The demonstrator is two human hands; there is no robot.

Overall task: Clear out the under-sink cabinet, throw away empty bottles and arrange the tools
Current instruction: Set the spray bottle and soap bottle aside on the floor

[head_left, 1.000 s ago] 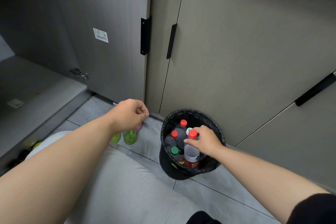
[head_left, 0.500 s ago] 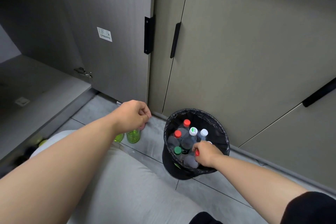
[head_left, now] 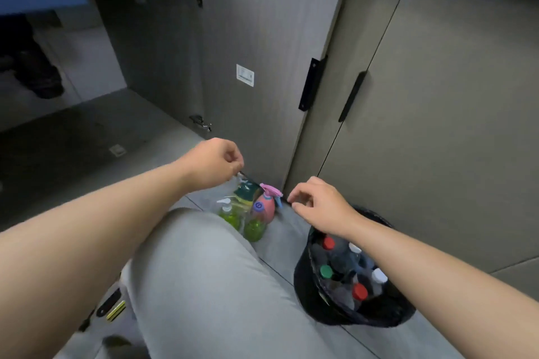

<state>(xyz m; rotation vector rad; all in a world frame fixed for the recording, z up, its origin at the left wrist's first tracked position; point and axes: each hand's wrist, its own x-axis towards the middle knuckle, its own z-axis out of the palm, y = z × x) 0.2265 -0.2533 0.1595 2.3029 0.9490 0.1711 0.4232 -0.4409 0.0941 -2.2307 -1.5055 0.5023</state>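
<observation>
A clear bag [head_left: 233, 207] is pinched by the left hand [head_left: 214, 163]. The right hand [head_left: 320, 208] is loosely curled, by a round bin [head_left: 303, 294] on grey tiles [head_left: 285, 242].

Left, the cabinet [head_left: 87, 137] stands open with room to reach in. The bagged bottles [head_left: 250, 213], the knee [head_left: 204, 285] and the bin [head_left: 303, 294] crowd the floor [head_left: 285, 239] before the door [head_left: 262, 38].

My left hand [head_left: 214, 163] reaches forward, fingers curled, pinching the top of a clear bag [head_left: 237, 204]. My right hand [head_left: 320, 207] hovers palm down nearby, fingers loosely bent, empty.
</observation>
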